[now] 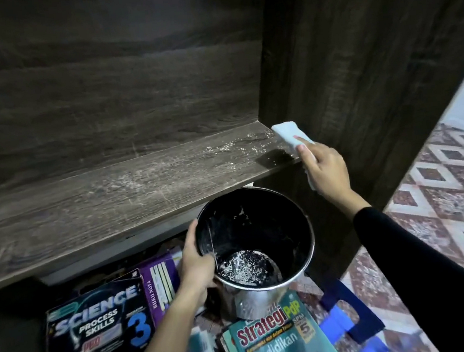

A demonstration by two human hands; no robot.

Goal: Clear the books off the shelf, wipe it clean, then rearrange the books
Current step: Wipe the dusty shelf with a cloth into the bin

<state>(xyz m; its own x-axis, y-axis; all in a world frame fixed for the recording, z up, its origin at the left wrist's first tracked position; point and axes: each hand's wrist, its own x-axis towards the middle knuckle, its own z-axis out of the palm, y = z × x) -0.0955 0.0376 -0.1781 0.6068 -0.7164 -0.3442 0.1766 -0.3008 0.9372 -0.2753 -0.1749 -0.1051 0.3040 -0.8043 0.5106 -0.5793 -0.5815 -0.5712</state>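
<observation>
The dark wooden shelf [112, 201] holds no books; white dust and crumbs lie scattered on it, thickest near its right end. My right hand [325, 171] grips a white cloth [289, 134] at the shelf's right end, against the side panel. My left hand [197, 263] grips the rim of a metal bin [267, 296] with a black inside, held just under the shelf's front edge; white dust lies at its bottom. Books are piled below: a black Science Process Skills book [98, 330], a purple notebook [159, 288] and a teal Strategi PdP book [275, 341].
The shelf's dark back wall [101, 104] and right side panel [356, 60] close in the compartment. A red and white patterned floor [445, 209] lies to the right. Something blue [345, 316] lies on the floor next to the teal books.
</observation>
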